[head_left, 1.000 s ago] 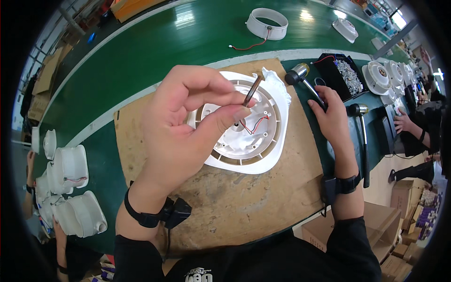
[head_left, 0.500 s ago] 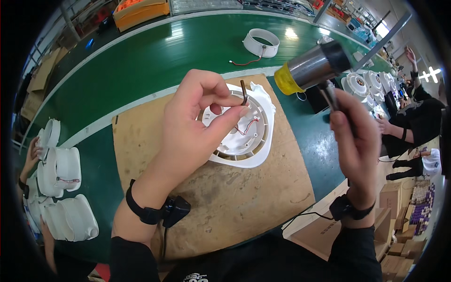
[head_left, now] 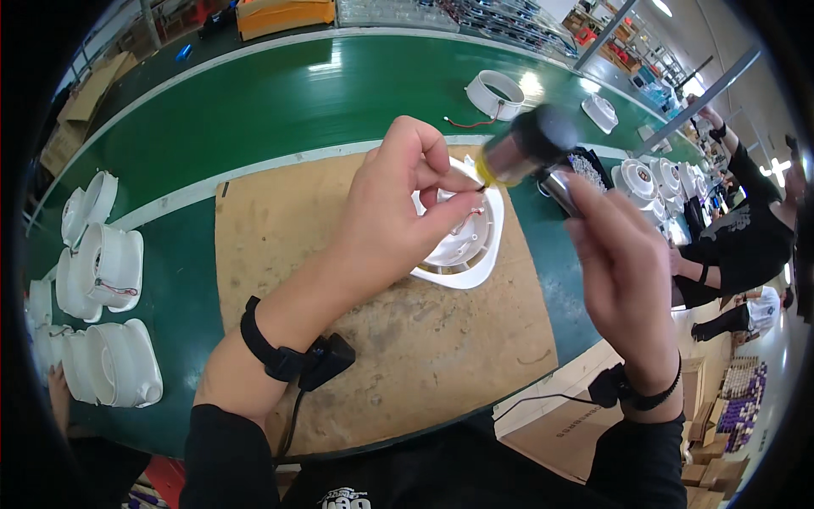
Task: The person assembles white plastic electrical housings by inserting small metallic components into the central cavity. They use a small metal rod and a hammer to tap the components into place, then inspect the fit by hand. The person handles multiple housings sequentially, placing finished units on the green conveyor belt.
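Observation:
My left hand point(head_left: 394, 208) pinches a small bent metal rod point(head_left: 482, 187) over a white round plastic housing point(head_left: 480, 273). Only a dark bit of the rod shows at the fingertips. Part of the housing, with thin red wires inside, is hidden behind this hand. Gripped by its metal handle in my right hand point(head_left: 623, 271) is a mallet point(head_left: 526, 146) with a black face and a yellow face. Its blurred yellow end is down at the rod's top, just by my left fingertips; whether they touch I cannot tell.
Under the housing lies a worn brown board point(head_left: 381, 365). Several white housings point(head_left: 119, 365) stand at the left, with another person's hand beside them. A white ring point(head_left: 494, 95) with a wire rests on the green belt point(head_left: 381, 85). Another person point(head_left: 738, 220) works at the right.
The mallet has come down and left, its yellow end now at the rod. My left hand and the housing sit farther right in view, as the view has shifted somewhat.

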Demonstrator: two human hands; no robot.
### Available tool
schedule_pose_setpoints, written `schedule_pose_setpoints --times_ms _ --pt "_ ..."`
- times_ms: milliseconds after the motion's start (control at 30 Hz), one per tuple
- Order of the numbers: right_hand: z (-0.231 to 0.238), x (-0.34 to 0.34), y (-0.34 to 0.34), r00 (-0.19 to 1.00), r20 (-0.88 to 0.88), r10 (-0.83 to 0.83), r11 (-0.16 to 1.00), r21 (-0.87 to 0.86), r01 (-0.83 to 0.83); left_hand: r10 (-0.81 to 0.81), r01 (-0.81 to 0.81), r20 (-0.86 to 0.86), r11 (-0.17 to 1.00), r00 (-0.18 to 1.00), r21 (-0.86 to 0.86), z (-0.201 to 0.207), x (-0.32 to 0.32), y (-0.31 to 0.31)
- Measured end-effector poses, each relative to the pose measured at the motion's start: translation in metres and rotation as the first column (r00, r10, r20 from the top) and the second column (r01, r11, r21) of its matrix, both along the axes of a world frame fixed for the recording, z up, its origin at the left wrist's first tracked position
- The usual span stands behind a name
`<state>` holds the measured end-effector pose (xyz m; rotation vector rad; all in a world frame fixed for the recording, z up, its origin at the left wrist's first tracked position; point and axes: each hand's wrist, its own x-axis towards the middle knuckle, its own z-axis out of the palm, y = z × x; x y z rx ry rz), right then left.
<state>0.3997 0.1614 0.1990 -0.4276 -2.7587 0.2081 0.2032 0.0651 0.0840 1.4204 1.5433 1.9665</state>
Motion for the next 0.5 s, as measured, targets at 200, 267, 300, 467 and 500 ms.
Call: schedule_pose_setpoints --times_ms 200,267,300,467,500 --pt "-0.012 0.006 0.015 0.861 -0.506 0.062 0.996 0.082 -0.024 -0.010 0.009 -0.044 1.000 0.999 -0.014 0.000 -0.001 0.000" --pt "-0.009 0.001 0.005 0.980 -0.199 0.012 1.000 -0.017 -0.015 -0.007 0.007 -0.011 1.000 1.000 -0.026 0.001 -0.001 -0.001" --pt "-0.008 -0.001 0.000 0.999 -0.032 -0.004 0.999 -0.053 0.003 -0.005 0.006 0.024 1.000 1.000 -0.004 -0.001 0.000 0.001" --pt "-0.005 -0.004 0.006 0.841 -0.541 0.018 0.998 -0.044 -0.049 0.022 -0.021 0.012 0.999 1.000 -0.047 0.006 -0.001 -0.002" --pt "-0.009 -0.005 0.008 0.854 -0.519 0.037 0.998 -0.018 -0.054 0.030 -0.030 0.000 0.998 1.000 -0.053 0.006 -0.001 -0.004"
